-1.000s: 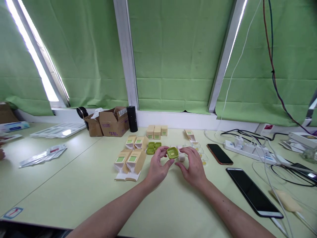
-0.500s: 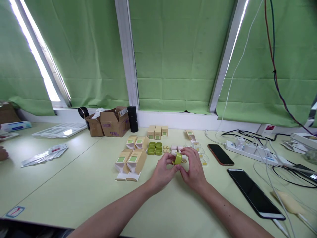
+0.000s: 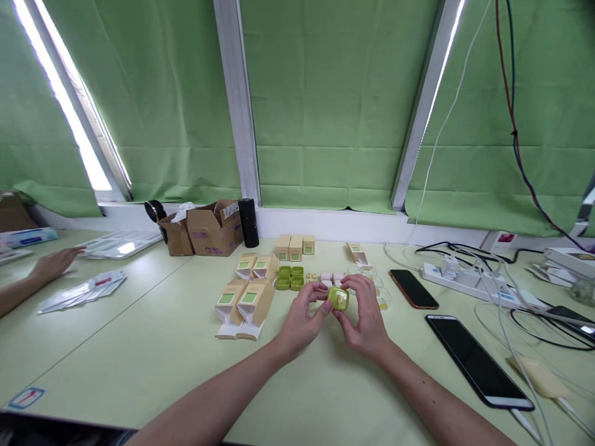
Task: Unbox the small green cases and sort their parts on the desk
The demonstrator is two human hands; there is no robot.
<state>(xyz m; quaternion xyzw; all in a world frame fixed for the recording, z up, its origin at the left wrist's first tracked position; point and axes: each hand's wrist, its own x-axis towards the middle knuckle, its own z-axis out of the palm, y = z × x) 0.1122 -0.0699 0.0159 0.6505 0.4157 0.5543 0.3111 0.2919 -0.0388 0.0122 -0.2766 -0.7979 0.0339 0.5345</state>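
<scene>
Between my fingertips is a small green square case (image 3: 338,298) with rounded corners and a shiny face, a pale shape showing in its middle. My left hand (image 3: 303,317) pinches it from the left, thumb on the near edge. My right hand (image 3: 365,317) is closed around its right side with thumb and fingers. Just beyond sit open green square trays (image 3: 290,278), tiny yellow pieces (image 3: 311,278) and white-pink pieces (image 3: 327,277). Clear covers with yellow spots (image 3: 382,298) lie partly hidden behind my right hand.
Beige cartons (image 3: 255,300) with green labels stand left, more small boxes (image 3: 295,247) behind. Phones (image 3: 478,359) and a power strip (image 3: 469,286) with cables lie right. A cardboard box (image 3: 216,230) and black cylinder (image 3: 249,223) stand at the back. Another person's hand (image 3: 53,264) reaches near a white tray (image 3: 116,244).
The green case has been turned in my fingers, so its shiny face now points toward me. At the far left, another person's hand has reached further in toward the white tray.
</scene>
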